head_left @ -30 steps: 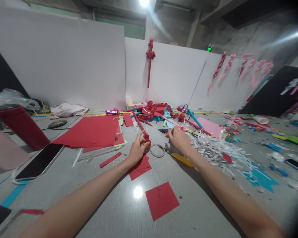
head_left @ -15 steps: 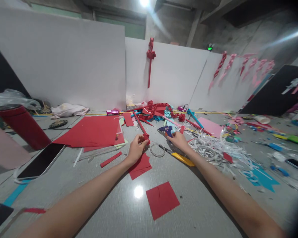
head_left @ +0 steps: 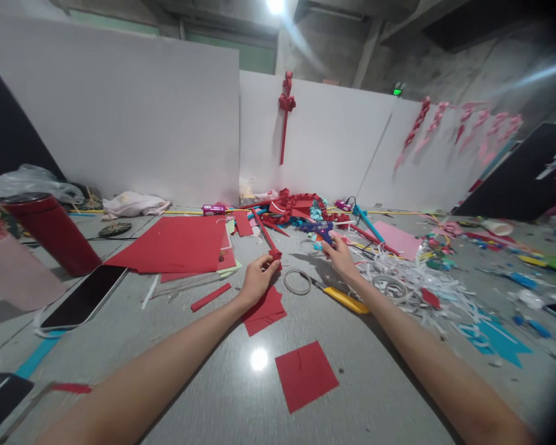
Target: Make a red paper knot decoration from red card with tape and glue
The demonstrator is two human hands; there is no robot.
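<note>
My left hand [head_left: 258, 278] is closed on the near end of a red paper stick [head_left: 265, 235], where folded red paper shows at the fingertips. Gripped in my right hand [head_left: 341, 256] is a dark blue glue gun [head_left: 322, 230], raised above the floor with its nozzle pointing left. Between the hands lies a grey tape ring [head_left: 297, 282]. A yellow utility knife [head_left: 345, 299] rests below my right wrist. Red paper pieces [head_left: 265, 313] lie under my left hand, and a red paper square [head_left: 306, 377] is nearer to me.
Large red sheets [head_left: 176, 244], a phone [head_left: 84, 298] and a red tumbler [head_left: 50, 232] are at the left. White paper scraps [head_left: 412, 278] spread across the right side. A white panel [head_left: 333, 136] stands behind, with a red paper decoration [head_left: 286, 102] on it.
My right hand has lifted the glue gun from near the floor and turned it more level. My left hand keeps its hold on the red paper stick. The view has shifted slightly.
</note>
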